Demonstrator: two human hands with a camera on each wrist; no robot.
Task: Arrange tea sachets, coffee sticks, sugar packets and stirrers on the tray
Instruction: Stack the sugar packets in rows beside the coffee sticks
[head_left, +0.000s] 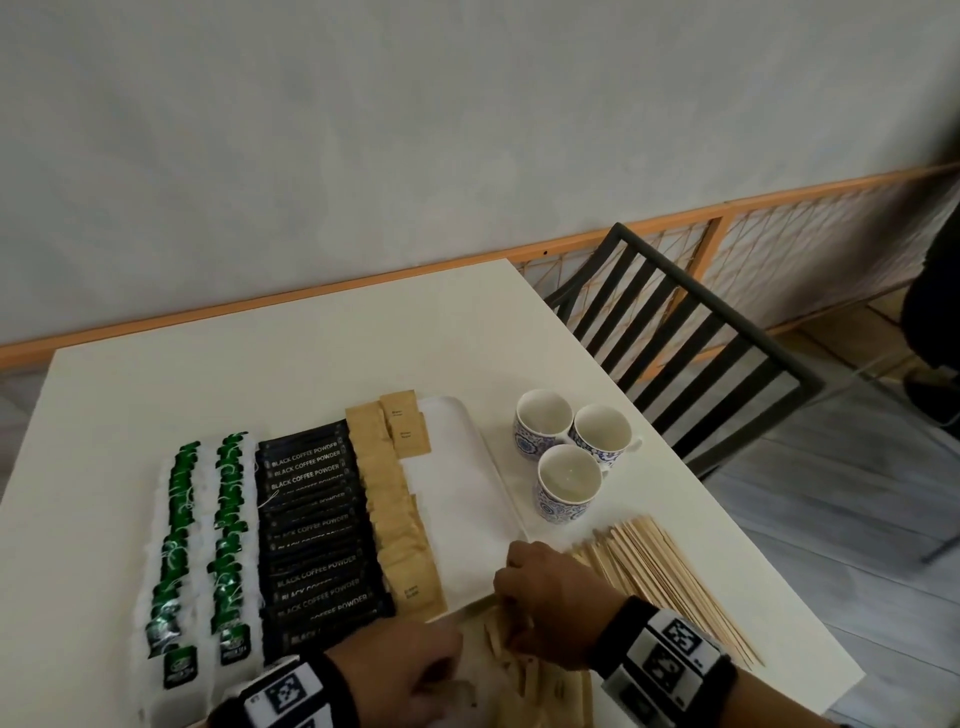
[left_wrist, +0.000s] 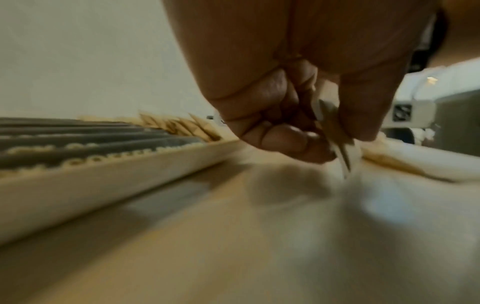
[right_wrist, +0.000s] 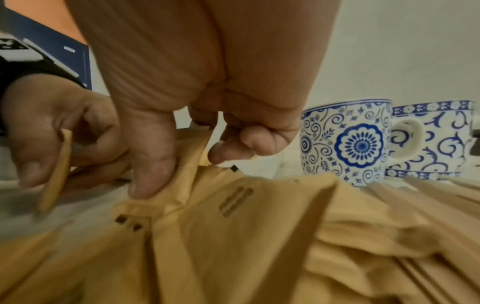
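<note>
Filling: you're mid-way through the sugar section; tea and coffee look finished, stirrers not started.
Tray: white rectangular tray (head_left: 467, 415) on the white surface (head_left: 260, 374); right-hand strip is bare.
Tea: two columns of green-and-white tea sachets (head_left: 200, 545) at the tray's left end.
Coffee: one column of black coffee sticks (head_left: 317, 535) just right of the tea.
Sugar, placed: overlapping column of brown paper sugar packets (head_left: 395, 509), plus a couple more at the far end beside it.
Sugar, left: loose heap of brown packets (right_wrist: 233, 236) on the surface at the tray's near edge.
Left grip: your left hand (head_left: 405, 670) pinches one brown packet (right_wrist: 55, 170) on edge, low over the surface.
Right grip: your right hand (head_left: 550, 603), thumb and fingertips clamped on a packet in the heap.
Stirrers: pale wooden stirrers (head_left: 670, 577) fanned out on the surface right of the tray, untouched.
Cups: three blue-patterned white cups (head_left: 571, 457) beside the tray, off it.
Remaining: rest of the sugar, then all stirrers, probably into the bare strip.
</note>
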